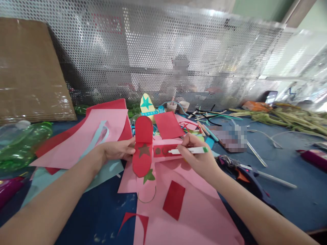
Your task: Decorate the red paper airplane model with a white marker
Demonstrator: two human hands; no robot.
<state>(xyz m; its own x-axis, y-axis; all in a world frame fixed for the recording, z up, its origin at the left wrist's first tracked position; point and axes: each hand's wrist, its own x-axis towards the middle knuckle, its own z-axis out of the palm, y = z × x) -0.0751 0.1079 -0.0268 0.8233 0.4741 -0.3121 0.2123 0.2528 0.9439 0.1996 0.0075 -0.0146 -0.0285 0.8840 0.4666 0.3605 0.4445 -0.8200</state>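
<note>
My left hand (pixel 119 150) grips the left edge of a red paper craft (pixel 142 149), an oval piece with a brown star and a green leaf at its base. My right hand (pixel 196 154) is closed round a white marker with a green cap (pixel 190 150), its tip on the craft's red side strip (pixel 163 150). Both rest over pink paper sheets (pixel 194 200) on the blue table.
Red paper scraps (pixel 174 199) lie on the pink sheet. A blue glue gun (pixel 245 173) sits right of my right hand. Green plastic bottles (pixel 22 144) lie at left, cardboard (pixel 28 68) leans behind, a perforated metal screen (pixel 163 51) stands at the back, dried stalks (pixel 286 117) far right.
</note>
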